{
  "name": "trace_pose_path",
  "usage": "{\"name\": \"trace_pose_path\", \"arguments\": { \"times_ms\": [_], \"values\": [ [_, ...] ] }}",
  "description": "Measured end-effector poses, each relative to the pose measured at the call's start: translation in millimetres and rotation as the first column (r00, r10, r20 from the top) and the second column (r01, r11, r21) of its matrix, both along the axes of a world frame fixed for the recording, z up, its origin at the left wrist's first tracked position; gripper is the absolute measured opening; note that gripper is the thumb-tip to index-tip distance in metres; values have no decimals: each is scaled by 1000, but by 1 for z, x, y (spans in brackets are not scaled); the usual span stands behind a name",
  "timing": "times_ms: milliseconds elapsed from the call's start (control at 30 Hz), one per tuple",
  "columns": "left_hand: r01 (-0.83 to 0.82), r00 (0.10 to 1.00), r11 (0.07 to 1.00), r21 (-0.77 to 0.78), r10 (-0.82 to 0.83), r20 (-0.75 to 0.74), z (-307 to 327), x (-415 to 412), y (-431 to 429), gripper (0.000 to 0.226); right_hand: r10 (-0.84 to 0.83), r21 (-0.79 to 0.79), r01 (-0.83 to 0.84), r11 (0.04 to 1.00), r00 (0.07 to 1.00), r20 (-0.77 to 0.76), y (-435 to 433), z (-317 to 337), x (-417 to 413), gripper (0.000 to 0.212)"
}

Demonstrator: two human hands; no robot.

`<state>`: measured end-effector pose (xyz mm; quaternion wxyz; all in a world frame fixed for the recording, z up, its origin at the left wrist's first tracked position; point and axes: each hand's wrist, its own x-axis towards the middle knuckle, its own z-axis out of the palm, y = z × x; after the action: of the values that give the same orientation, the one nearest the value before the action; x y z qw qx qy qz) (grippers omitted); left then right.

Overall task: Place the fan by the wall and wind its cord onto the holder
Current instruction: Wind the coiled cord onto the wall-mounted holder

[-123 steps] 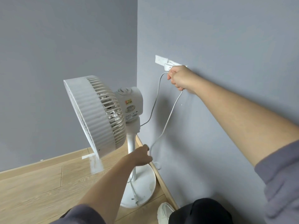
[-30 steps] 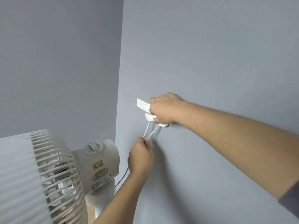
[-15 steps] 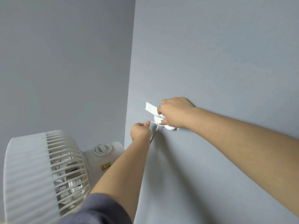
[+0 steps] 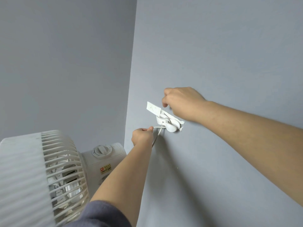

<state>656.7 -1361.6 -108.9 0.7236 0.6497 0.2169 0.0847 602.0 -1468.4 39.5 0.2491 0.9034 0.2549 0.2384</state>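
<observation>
Left grip (image 4: 142, 135), reaching up past the fan (image 4: 62, 169) that stands at the near left by the room's corner, pinches the white cord (image 4: 158, 127) in curled fingers. From that pinch a short taut span runs almost level to the right and meets the holder (image 4: 168, 124), which lies just beside and slightly above, its long axis slanting down to the right along the wall (image 4: 213, 63). Some turns already sit on it; another strand drops behind the left wrist. Just above the holder hovers the right grip (image 4: 182, 102), fingers curled, nothing seen in them. Having the cord, the left grip looks best placed to carry the next turn around.
</observation>
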Motion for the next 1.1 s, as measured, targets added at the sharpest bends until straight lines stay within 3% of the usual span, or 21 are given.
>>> {"name": "trace_pose_path", "arguments": {
  "times_ms": [233, 567, 767, 1000, 1100],
  "values": [
    [-14, 999, 1000, 5, 13, 51, -4, 3, 0, 22, -31, -374, 41, 926, 999, 34, 6, -16, 4, 29],
    [-39, 990, 999, -38, 44, 130, 5, 6, 1, 22, -103, -418, 156, 895, 984, 148, 18, -17, 17, 21],
    [-26, 989, 999, -38, 31, 144, 10, 9, 4, 28, -38, -427, 41, 903, 999, 16, 15, -5, 20, 24],
    [-8, 990, 999, -44, 15, 144, 14, 6, 6, 29, -117, -496, 191, 847, 977, 177, 32, -20, 22, 22],
    [35, 993, 999, 1, -35, 109, 15, 8, 9, 26, -133, -493, 192, 849, 979, 153, 36, -23, 18, 32]
  ]
}}
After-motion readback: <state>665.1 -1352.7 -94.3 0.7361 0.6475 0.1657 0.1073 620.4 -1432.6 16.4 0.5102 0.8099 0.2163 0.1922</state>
